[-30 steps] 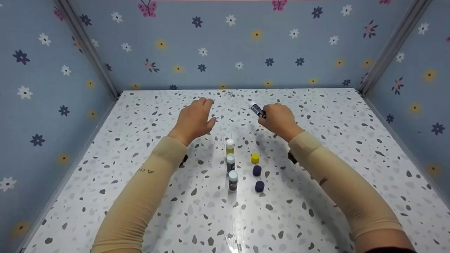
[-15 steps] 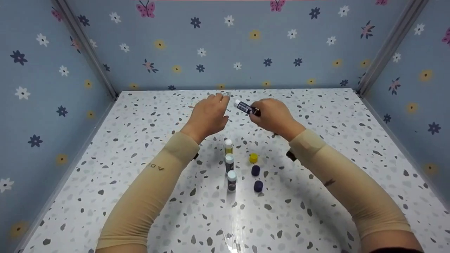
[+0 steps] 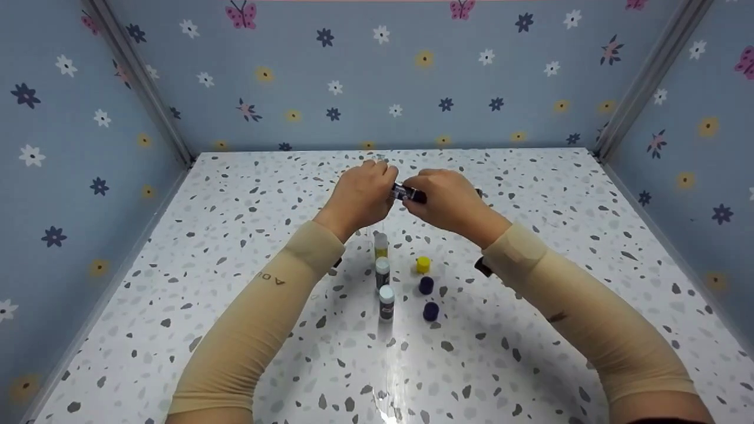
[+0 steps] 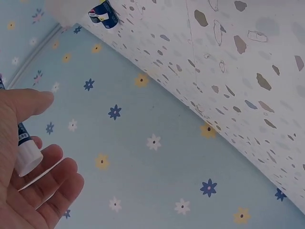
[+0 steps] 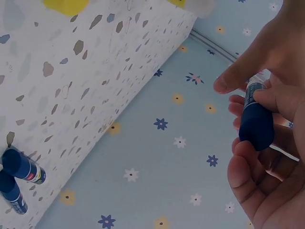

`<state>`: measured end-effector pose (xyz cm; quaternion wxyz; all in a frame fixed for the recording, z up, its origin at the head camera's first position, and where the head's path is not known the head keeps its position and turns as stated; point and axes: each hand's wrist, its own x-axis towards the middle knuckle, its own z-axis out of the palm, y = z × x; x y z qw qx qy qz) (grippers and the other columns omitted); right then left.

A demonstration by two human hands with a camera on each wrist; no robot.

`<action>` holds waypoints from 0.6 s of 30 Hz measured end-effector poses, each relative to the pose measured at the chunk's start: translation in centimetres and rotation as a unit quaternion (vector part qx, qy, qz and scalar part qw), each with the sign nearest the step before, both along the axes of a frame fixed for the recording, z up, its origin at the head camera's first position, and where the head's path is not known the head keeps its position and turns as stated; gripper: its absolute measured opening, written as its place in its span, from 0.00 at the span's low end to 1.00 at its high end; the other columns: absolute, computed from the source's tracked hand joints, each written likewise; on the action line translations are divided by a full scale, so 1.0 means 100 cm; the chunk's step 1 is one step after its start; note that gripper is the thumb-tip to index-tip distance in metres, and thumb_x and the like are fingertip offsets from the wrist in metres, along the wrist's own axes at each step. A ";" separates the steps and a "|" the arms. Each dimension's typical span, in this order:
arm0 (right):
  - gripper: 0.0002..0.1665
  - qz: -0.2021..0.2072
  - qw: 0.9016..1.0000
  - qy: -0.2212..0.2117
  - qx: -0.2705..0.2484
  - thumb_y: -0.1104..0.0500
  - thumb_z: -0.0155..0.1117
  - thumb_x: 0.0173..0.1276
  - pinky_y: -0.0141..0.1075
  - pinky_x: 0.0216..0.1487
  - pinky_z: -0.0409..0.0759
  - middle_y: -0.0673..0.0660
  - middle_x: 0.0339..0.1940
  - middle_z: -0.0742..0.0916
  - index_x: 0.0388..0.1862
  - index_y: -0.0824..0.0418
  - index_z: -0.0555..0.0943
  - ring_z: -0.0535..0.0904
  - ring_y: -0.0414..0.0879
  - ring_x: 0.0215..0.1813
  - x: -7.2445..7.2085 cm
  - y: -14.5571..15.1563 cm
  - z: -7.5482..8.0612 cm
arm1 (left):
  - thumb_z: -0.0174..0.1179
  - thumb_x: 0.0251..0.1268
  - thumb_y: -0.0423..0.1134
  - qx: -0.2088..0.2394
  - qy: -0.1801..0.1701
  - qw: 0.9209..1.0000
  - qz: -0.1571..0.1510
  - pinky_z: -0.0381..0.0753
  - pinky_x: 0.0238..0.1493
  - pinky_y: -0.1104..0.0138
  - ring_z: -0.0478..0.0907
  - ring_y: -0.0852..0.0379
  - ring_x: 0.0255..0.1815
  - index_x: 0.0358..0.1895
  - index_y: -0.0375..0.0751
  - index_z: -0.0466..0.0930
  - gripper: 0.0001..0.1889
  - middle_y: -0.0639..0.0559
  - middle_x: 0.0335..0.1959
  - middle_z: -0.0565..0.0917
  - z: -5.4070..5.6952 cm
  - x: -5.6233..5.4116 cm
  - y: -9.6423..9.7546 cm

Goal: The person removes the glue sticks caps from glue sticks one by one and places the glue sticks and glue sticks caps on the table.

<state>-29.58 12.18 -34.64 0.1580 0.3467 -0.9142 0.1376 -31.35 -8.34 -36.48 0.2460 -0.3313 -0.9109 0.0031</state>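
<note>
In the head view my right hand (image 3: 447,200) pinches a dark-blue glue stick (image 3: 407,193) above the far part of the table. The right wrist view shows thumb and fingers around its blue cap (image 5: 256,131). My left hand (image 3: 362,191) is at the other end, thumb held out and fingers loosely bent around the white end (image 4: 29,158), in the left wrist view. Nearer me stand three uncapped glue sticks in a row: one yellow (image 3: 381,247), two dark-labelled, the nearest glue stick (image 3: 386,306) in front.
Right of the row lie a yellow cap (image 3: 423,265) and two dark caps, the nearest cap (image 3: 430,311) in front. Two blue-capped glue sticks (image 5: 26,167) lie on the speckled table in the right wrist view. A flowered wall (image 3: 377,76) closes the back.
My left hand has moved right, up to the stick's white end. My right hand has moved left with the glue stick, so the hands now meet around it.
</note>
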 end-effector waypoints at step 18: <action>0.23 0.016 0.999 -0.037 -0.024 0.55 0.76 0.74 0.52 0.49 0.87 0.63 0.45 0.93 0.61 0.66 0.87 0.89 0.58 0.43 0.009 -0.001 0.004 | 0.68 0.70 0.35 -0.015 -0.006 1.000 0.026 0.89 0.32 0.53 0.87 0.45 0.27 0.37 0.37 0.89 0.05 0.43 0.28 0.90 0.000 0.003 0.001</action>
